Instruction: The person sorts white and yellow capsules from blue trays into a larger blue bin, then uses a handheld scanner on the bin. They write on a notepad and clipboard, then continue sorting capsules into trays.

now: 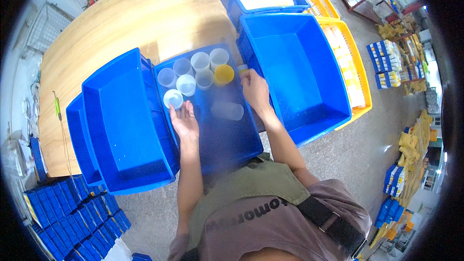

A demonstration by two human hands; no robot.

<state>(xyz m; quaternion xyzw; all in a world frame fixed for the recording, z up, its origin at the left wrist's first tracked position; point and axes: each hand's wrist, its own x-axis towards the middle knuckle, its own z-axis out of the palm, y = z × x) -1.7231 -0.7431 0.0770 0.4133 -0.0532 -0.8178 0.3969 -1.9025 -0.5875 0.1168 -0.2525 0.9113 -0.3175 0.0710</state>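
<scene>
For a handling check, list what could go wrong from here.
The frosted plastic cup lying on its side could roll off the blue plastic surface. The left hand, at the nearest upright cup, might tip it into its close-packed neighbours. The right hand, close to the yellowish cup, might knock that over.
</scene>
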